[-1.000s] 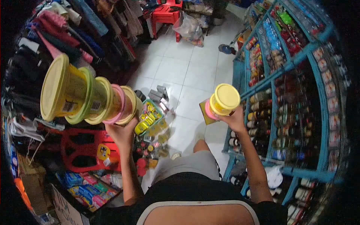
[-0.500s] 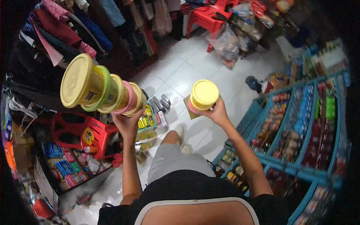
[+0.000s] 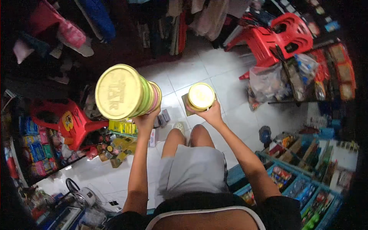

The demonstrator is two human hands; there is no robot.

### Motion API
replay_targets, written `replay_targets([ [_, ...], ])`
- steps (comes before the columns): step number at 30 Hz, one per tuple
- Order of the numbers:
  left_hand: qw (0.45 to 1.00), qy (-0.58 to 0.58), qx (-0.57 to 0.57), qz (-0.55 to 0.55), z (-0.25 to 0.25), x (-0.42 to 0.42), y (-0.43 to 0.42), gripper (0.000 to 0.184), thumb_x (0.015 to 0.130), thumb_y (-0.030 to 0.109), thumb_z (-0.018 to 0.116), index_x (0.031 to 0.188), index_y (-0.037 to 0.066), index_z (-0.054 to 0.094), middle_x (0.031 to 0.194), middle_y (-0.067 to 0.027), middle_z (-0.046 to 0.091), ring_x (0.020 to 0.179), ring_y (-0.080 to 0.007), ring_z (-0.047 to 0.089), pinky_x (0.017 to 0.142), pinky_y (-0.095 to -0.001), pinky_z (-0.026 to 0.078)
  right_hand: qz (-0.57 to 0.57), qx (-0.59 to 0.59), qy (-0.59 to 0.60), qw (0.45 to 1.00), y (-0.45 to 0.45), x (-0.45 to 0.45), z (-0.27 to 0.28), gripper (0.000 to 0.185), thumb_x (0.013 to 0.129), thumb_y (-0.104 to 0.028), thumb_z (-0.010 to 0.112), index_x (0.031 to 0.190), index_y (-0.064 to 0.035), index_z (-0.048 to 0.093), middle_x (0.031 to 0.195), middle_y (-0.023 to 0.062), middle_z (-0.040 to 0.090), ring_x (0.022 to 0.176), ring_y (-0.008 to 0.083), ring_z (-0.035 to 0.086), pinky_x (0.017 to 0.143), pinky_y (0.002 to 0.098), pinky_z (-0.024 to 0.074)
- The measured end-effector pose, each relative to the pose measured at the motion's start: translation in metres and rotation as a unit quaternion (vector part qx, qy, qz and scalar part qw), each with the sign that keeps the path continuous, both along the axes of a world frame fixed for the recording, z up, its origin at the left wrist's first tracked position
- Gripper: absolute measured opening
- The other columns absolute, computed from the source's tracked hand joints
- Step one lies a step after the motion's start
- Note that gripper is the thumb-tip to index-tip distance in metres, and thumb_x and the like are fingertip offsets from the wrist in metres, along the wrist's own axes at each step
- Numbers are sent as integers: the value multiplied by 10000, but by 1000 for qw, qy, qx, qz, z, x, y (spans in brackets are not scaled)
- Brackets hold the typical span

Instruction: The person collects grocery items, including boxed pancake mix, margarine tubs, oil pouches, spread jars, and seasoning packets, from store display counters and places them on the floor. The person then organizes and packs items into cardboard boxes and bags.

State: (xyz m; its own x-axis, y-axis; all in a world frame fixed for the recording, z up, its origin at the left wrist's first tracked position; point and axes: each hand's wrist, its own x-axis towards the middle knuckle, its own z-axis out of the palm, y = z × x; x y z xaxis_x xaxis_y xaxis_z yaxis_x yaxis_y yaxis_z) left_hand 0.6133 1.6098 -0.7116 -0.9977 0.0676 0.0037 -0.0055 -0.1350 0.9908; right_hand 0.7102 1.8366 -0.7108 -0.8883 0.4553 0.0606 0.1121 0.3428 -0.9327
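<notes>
My left hand point(image 3: 147, 120) grips the lower end of a stack of round plastic tubs point(image 3: 118, 92) with yellow, green and pink lids. The stack leans left, and its top yellow lid, with raised lettering, faces me. Most of the lower tubs are hidden behind it. In my right hand point(image 3: 211, 114) is a smaller round tub point(image 3: 201, 96) with a shiny yellow lid, my fingers curled round its side. A flat brownish square point(image 3: 188, 109) shows below that tub; I cannot tell whether they touch.
Red plastic chairs stand at the left point(image 3: 82, 124) and upper right point(image 3: 281, 38). Bottles and yellow packets point(image 3: 122, 126) lie low beside my left arm. Blue shelving point(image 3: 299, 180) with goods is at the lower right. Clothes point(image 3: 73, 32) hang above left; white floor tiles point(image 3: 184, 74) lie ahead.
My view has turned to the right. The left stack has tipped so its top lid faces me more. The right tub stays in my right hand, slightly further left in view.
</notes>
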Motion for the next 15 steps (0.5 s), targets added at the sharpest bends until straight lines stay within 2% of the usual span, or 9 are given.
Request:
replay_targets([
  [1, 998, -58, -30, -4, -33, -11, 9, 487, 630, 16, 799, 1068, 0, 586, 1096, -77, 623, 971, -167, 601, 856, -319, 478, 13, 14, -8, 1000, 12, -17, -26, 841, 575, -251, 887, 1211, 35, 416, 1120, 138, 589, 1025, 197, 594, 882, 326, 488],
  [3, 997, -76, 6, -4, -84, -25, 31, 478, 643, 33, 794, 1072, -5, 587, 1091, -80, 625, 968, -167, 600, 859, -321, 475, 37, 24, -2, 999, 31, -51, -87, 840, 580, -264, 884, 1211, 29, 412, 1116, 144, 591, 1022, 202, 597, 877, 324, 489],
  [5, 991, -133, -25, 5, -142, -41, 54, 456, 657, 47, 792, 1064, -13, 595, 1068, -80, 633, 968, -162, 599, 873, -314, 468, 53, 0, 10, 999, 46, -83, -156, 840, 585, -269, 880, 1213, 28, 409, 1118, 148, 590, 1028, 203, 596, 879, 322, 487],
  [11, 996, -49, -49, 52, -362, -88, 113, 528, 652, 47, 807, 1108, -35, 554, 1116, -99, 607, 1013, -167, 583, 881, -300, 472, 131, 12, 54, 990, 98, -167, -381, 804, 605, -189, 851, 1226, 40, 395, 1117, 148, 594, 1051, 204, 588, 901, 312, 471],
  [15, 996, -12, -18, 83, -487, -104, 136, 547, 656, 56, 810, 1116, -37, 528, 1110, -101, 599, 1016, -173, 582, 872, -309, 482, 161, -6, 27, 987, 112, -190, -483, 798, 621, -185, 843, 1235, 54, 392, 1125, 150, 595, 1046, 203, 590, 902, 311, 469],
])
